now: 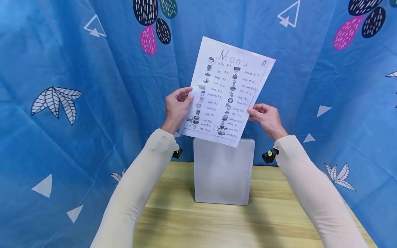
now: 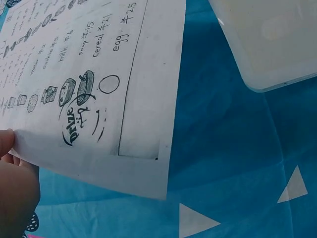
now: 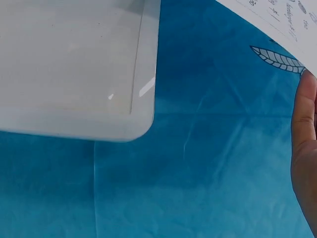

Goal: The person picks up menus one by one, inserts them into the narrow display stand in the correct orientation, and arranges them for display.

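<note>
Head: white illustrated menu (image 1: 227,91), tilted.

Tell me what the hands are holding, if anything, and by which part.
A paper menu: the left hand pinches its left side edge and the right hand its right side edge, both somewhat below the middle.
</note>
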`<state>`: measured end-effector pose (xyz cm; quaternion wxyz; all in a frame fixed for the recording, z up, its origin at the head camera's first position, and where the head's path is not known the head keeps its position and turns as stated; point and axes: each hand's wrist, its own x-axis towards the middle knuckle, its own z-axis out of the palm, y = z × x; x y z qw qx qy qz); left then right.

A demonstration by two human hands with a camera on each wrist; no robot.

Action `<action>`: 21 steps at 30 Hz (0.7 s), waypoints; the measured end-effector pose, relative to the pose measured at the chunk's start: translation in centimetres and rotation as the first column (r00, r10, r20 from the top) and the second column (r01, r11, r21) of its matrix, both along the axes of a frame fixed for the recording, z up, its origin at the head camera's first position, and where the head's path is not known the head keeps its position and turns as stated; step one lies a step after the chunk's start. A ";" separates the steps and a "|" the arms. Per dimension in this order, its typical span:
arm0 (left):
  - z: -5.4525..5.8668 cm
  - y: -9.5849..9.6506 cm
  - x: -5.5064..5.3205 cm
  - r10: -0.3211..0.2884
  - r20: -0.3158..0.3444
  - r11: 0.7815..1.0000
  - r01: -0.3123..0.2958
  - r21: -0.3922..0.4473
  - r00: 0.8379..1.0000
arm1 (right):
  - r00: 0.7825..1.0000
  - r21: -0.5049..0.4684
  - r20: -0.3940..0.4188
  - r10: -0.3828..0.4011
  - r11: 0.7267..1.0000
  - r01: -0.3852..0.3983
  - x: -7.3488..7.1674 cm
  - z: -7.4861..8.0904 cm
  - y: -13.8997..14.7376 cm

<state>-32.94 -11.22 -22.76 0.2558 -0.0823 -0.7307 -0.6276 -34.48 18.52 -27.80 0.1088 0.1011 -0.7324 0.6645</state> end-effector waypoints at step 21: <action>1.3 0.0 -0.4 0.001 -0.058 0.999 0.002 0.050 0.998 | 0.998 -0.045 -0.042 -0.051 0.998 0.049 -1.2 0.7 -1.2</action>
